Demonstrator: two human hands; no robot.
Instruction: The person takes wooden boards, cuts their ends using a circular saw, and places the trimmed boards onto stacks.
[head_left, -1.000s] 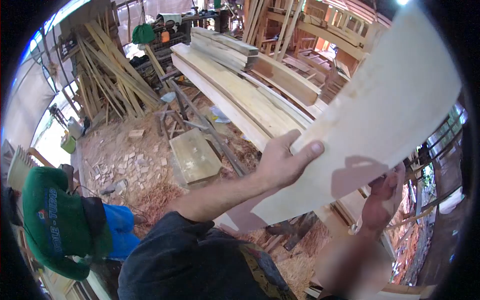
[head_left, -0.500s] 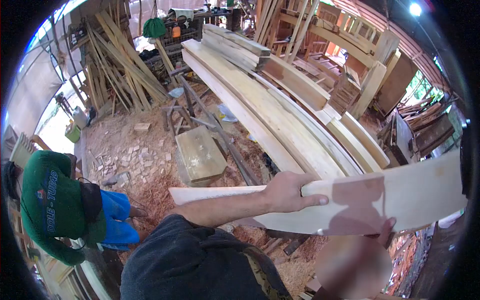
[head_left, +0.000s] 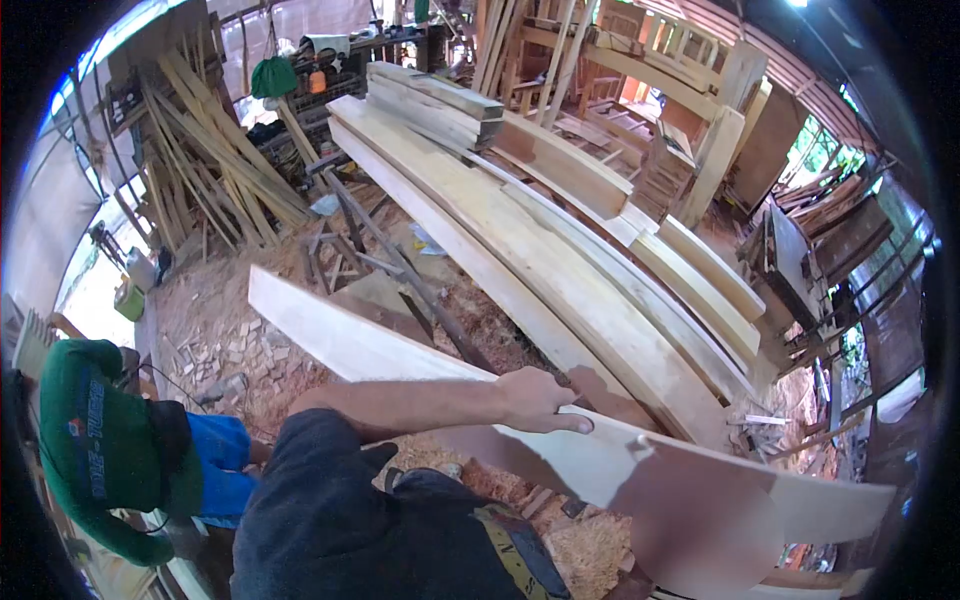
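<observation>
Pale, tapered wooden board point(head_left: 375, 352)
Its edge was gripped by the left hand point(head_left: 540, 400); the right hand point(head_left: 692, 530) was blurred, grip indeterminable.

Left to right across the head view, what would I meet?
Co-worker in green → small orange object → stacked short beams → left hand gripping the pale board → thick upright post → grey leaning panel.

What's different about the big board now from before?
The wide board has swung: its right end, first pointing high up, came down past level and now sits lower than its left end. The left hand still holds its upper edge; the right hand is too hidden to tell. The long planks and the person in green stayed about where they were.
</observation>
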